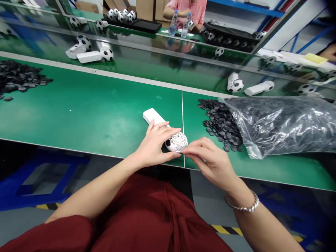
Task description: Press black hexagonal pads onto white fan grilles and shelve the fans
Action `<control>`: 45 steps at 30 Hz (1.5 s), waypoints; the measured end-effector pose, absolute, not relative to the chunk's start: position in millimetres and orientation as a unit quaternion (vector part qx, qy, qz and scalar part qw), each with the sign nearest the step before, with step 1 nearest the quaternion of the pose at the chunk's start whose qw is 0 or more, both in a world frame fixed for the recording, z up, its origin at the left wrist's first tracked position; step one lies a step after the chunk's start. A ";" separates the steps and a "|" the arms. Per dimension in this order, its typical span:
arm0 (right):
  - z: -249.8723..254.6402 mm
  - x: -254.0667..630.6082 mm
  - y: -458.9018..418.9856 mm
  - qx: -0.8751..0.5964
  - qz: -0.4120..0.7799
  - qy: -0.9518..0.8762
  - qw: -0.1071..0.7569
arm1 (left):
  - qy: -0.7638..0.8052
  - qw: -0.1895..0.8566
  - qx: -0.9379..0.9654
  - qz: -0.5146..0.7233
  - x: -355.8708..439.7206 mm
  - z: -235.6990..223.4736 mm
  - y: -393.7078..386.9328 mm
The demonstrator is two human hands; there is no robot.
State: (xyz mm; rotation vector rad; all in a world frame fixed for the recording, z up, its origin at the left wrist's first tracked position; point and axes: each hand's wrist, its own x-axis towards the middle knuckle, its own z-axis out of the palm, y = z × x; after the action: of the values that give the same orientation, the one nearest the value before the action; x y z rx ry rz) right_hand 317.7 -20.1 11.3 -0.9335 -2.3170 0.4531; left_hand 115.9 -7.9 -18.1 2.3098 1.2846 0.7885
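A white handheld fan with a soccer-ball head and an open grille lies on the green table, its handle pointing away to the upper left. My left hand is closed around the fan's head, fingers over the top and thumb along the near side. At the head's right edge, the thumb and fingertips of my right hand are pinched together, touching or almost touching it. Whatever they may hold is hidden. A heap of small black plastic pieces lies to the right, beyond my right hand.
A clear plastic bag full of black pieces lies at the right. Another black heap is far left. Behind the metal rail, white soccer-ball units lie on a green surface. Across it sits a person near water bottles.
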 end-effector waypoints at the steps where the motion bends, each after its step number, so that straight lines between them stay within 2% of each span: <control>1: 10.2 315.3 -19.0 -0.347 0.157 -0.877 0.293 | 0.456 0.191 0.822 0.282 116.3 -18.8 -8.0; 6: 5.8 307.7 -15.5 -0.357 0.147 -0.880 0.278 | 0.457 0.200 0.819 0.282 116.1 -19.3 -9.6; 11: -1.1 305.4 -16.1 -0.422 0.194 -0.819 0.338 | 0.466 0.208 0.807 0.295 117.3 -17.7 -11.3; 18: -18.3 304.7 -12.6 -0.438 0.400 -0.744 0.307 | 0.461 0.224 0.795 0.324 119.0 -16.5 -10.0; 25: -20.1 299.5 -13.7 -0.454 0.393 -0.726 0.335 | 0.453 0.242 0.789 0.337 115.8 -15.1 -9.2; 32: -22.3 301.7 -14.4 -0.423 0.404 -0.715 0.383 | 0.443 0.207 0.812 0.317 112.5 -20.0 -6.2; 34: -22.5 318.7 -14.0 -0.445 0.364 -0.713 0.402 | 0.443 0.195 0.818 0.310 111.6 -23.1 -5.2; 37: -24.4 361.8 -14.2 -0.551 0.191 -0.698 0.415 | 0.452 0.184 0.814 0.315 111.7 -27.4 -5.1; 40: -29.9 405.4 -13.9 -0.632 0.052 -0.687 0.356 | 0.460 0.168 0.807 0.330 113.6 -28.6 -5.7; 45: -38.5 431.0 -10.1 -0.677 0.024 -0.678 0.286 | 0.439 0.185 0.818 0.323 114.1 -24.7 -7.1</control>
State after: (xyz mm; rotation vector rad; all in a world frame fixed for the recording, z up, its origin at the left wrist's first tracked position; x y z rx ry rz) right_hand 431.0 -10.1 -38.5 -1.8090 -1.8136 0.0640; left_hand 114.1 -7.1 -24.7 2.3052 1.2364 0.9099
